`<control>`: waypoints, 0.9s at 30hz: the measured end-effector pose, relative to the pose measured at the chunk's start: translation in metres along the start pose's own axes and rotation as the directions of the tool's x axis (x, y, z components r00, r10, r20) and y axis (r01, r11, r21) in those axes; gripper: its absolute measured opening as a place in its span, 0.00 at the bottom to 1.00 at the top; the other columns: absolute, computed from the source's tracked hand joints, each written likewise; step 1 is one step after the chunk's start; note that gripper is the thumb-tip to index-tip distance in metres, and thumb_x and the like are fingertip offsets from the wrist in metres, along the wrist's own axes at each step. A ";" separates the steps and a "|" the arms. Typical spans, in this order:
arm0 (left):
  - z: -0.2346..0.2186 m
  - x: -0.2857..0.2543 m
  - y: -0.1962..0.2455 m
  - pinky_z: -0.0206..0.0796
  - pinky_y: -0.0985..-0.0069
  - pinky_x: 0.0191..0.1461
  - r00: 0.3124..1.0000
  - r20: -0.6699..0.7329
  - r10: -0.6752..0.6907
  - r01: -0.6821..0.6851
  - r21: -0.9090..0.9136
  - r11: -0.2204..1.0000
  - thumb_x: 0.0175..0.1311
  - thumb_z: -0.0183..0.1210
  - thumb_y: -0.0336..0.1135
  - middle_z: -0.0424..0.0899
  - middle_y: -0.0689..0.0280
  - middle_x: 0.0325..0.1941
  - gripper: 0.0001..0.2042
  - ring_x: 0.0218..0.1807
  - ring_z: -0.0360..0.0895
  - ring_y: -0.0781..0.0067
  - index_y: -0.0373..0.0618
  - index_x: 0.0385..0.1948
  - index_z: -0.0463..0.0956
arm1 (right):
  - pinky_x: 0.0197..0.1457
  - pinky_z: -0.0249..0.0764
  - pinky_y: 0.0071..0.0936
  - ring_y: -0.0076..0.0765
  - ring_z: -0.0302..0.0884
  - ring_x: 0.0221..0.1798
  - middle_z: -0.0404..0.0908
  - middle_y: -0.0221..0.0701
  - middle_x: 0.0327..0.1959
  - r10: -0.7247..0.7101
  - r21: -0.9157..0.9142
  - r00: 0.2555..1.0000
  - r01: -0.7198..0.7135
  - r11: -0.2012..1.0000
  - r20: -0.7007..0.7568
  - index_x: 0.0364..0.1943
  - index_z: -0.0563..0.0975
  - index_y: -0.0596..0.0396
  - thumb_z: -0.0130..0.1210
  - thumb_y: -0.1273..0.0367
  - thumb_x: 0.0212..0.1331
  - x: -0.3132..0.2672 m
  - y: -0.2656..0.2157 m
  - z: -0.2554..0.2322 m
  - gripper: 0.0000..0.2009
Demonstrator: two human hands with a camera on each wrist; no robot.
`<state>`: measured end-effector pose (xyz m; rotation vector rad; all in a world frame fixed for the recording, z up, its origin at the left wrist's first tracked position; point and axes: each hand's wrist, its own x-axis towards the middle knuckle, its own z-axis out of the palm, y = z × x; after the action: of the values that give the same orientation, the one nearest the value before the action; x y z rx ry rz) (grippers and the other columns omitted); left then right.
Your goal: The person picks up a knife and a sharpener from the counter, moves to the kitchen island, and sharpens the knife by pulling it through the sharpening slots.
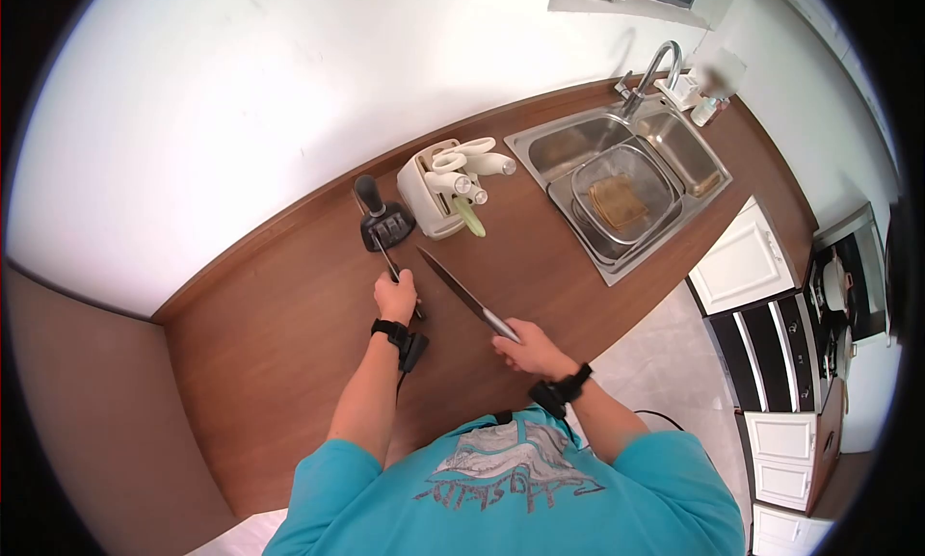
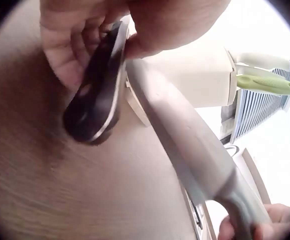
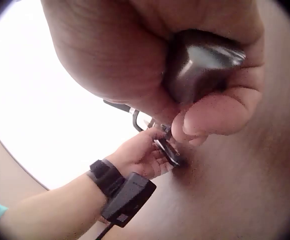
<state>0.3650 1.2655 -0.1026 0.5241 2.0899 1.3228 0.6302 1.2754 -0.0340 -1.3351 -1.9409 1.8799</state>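
Note:
In the head view the left hand (image 1: 396, 296) grips a dark-handled knife, its handle (image 2: 92, 90) large in the left wrist view. That knife's narrow blade (image 1: 386, 255) reaches the black knife sharpener (image 1: 388, 226). The right hand (image 1: 528, 348) holds a large knife (image 1: 466, 297) by its grey handle, blade pointing up and left over the counter. In the right wrist view, fingers (image 3: 220, 112) curl round the handle end (image 3: 200, 62). The two knives are apart in the head view.
A cream knife block (image 1: 424, 195) with white-handled tools and a green-handled one (image 1: 469, 217) stands right of the sharpener. Farther right, a steel sink (image 1: 568, 151) holds a basket with a brown item (image 1: 618, 201). A wall (image 1: 241, 93) runs behind the brown counter (image 1: 260, 354).

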 end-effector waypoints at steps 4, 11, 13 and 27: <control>-0.004 -0.032 0.001 0.62 0.76 0.14 0.995 0.087 -0.048 0.074 -0.322 0.944 0.62 0.51 0.32 0.68 0.69 0.15 0.08 0.12 0.66 0.79 0.38 0.27 0.67 | 0.20 0.64 0.17 0.17 0.67 0.18 0.73 0.25 0.21 0.101 0.316 0.995 -0.101 0.943 0.016 0.33 0.72 0.55 0.56 0.63 0.61 -0.063 0.012 -0.031 0.10; -0.050 -0.115 -0.017 0.55 0.82 0.13 0.975 0.220 -0.006 0.063 -0.254 0.965 0.63 0.52 0.33 0.65 0.73 0.15 0.07 0.12 0.63 0.83 0.44 0.27 0.64 | 0.13 0.55 0.15 0.16 0.61 0.12 0.72 0.25 0.18 0.216 0.620 0.976 -0.165 0.767 -0.007 0.36 0.74 0.55 0.54 0.64 0.63 -0.127 0.032 -0.082 0.09; -0.067 -0.141 -0.025 0.55 0.82 0.14 0.967 0.256 -0.018 0.062 -0.163 0.985 0.63 0.53 0.33 0.66 0.73 0.14 0.08 0.13 0.63 0.84 0.43 0.26 0.65 | 0.13 0.55 0.15 0.16 0.61 0.12 0.72 0.25 0.18 0.213 0.639 0.977 -0.153 0.753 -0.017 0.36 0.74 0.55 0.54 0.64 0.64 -0.133 0.039 -0.095 0.09; 0.036 -0.265 -0.002 0.58 0.78 0.24 0.933 0.304 0.195 -0.247 0.141 0.959 0.57 0.60 0.35 0.68 0.70 0.16 0.10 0.21 0.63 0.83 0.36 0.25 0.73 | 0.12 0.52 0.17 0.15 0.56 0.11 0.70 0.28 0.22 0.212 0.552 0.909 0.025 0.833 -0.360 0.38 0.70 0.59 0.48 0.58 0.67 -0.149 0.111 -0.192 0.16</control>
<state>0.5853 1.1261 -0.0417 0.9949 1.9552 1.1050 0.8961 1.3034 -0.0178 -1.4864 -1.0374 1.8049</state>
